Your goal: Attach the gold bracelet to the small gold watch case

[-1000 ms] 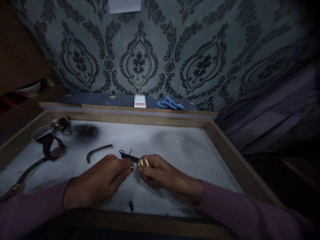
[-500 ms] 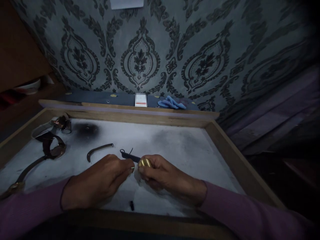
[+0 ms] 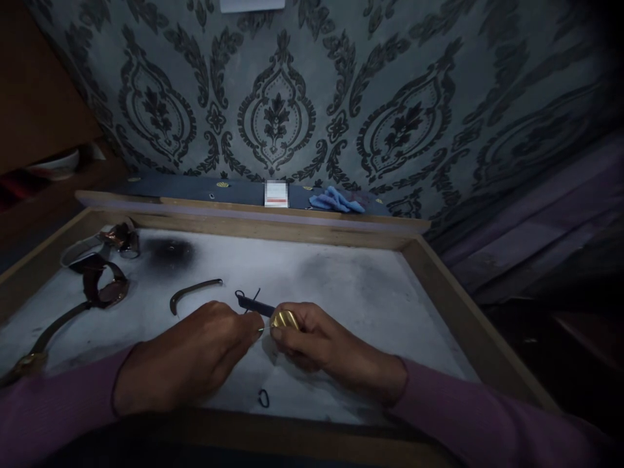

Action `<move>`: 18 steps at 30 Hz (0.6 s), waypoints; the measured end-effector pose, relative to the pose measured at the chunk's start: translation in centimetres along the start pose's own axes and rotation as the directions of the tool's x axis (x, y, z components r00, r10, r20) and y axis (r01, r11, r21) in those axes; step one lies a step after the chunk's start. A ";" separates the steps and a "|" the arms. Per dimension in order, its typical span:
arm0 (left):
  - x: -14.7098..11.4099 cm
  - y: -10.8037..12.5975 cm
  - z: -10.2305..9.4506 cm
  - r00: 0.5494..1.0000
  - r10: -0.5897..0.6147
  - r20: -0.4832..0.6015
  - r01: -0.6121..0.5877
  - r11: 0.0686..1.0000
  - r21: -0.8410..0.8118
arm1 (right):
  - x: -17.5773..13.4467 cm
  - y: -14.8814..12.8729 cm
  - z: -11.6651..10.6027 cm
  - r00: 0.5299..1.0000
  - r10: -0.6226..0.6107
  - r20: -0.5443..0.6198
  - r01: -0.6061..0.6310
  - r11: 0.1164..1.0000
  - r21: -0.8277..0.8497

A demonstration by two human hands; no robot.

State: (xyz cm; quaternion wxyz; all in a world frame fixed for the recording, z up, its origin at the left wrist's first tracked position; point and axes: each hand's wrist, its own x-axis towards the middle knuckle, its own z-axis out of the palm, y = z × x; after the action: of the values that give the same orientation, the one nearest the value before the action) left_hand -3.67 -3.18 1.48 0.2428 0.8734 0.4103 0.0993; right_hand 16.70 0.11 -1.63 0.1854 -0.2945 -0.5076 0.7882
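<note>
Right hand (image 3: 319, 341) grips a gold watch case (image 3: 285, 320) over the white surface (image 3: 358, 283), its edge facing the left hand (image 3: 202, 348), which pinches a small, mostly hidden shiny piece (image 3: 262, 329) just beside it. Good control here likely means bracing the case firmly, keeping the pinch close to the tip, and making only small, gentle movements.

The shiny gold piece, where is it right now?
In the head view, the gold piece is in the lower half, slightly left of centre. The right hand holds it, with the left hand close by and a dark strap beside it.
</note>
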 end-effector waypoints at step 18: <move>0.0 1.2 -0.8 0.989 -0.058 0.134 0.037 0.987 0.154 | -0.1 -0.1 0.0 1.000 0.006 0.018 -0.006 1.000 -0.024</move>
State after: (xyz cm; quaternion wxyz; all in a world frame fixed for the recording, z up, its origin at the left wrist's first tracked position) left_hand -3.23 -3.56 2.77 0.2059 0.8841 0.4195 0.0015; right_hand 16.76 0.06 -1.48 0.1749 -0.2911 -0.5178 0.7852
